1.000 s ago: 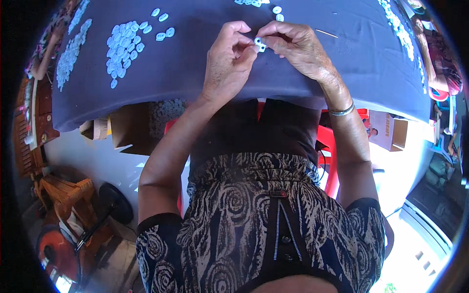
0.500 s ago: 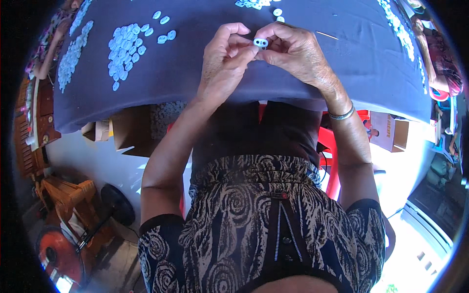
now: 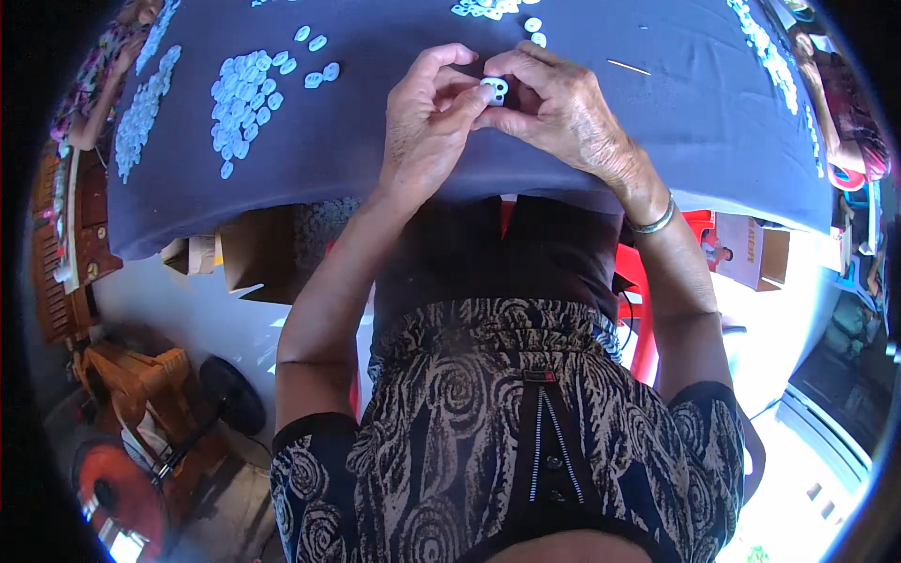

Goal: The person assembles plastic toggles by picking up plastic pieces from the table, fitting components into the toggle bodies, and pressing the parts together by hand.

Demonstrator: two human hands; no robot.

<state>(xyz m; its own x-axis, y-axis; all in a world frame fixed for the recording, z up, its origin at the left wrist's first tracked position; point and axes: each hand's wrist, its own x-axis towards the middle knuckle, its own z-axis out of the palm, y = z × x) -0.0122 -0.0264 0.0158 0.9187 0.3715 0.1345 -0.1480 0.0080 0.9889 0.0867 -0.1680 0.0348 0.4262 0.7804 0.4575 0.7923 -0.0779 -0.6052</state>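
I hold one small white ring-shaped piece (image 3: 495, 89) between both hands, just above the near part of the bench (image 3: 375, 159). My left hand (image 3: 427, 131) pinches its left side with thumb and forefinger, and my right hand (image 3: 558, 108) closes on its right side, so each grip is clamped on the same piece, fingertips nearly meeting. The piece is small and roundish, and its hole looks up toward me. It seems slightly wider than tall, the longer way running left to right between my hands, but I cannot tell that for sure.

Loose white pieces of the same kind lie on the bench in groups. The nearest heap (image 3: 246, 94), to my left, is too many to count exactly, with four stray pieces just beside its upper right edge. A second long heap (image 3: 141, 108) lies further left. Two single pieces (image 3: 535, 31) sit just beyond my right hand, under another small cluster (image 3: 483, 7) at the far edge. A strip of pieces (image 3: 770, 56) runs along the far right. One thin pale stick (image 3: 627, 67) lies right of my hands.

The bench is covered by a dark blue cloth hanging over its near edge. One silver bangle (image 3: 654, 221) circles my right wrist. Below are a pale floor (image 3: 188, 310), a red plastic stool (image 3: 657, 300) and cardboard boxes (image 3: 751, 253).
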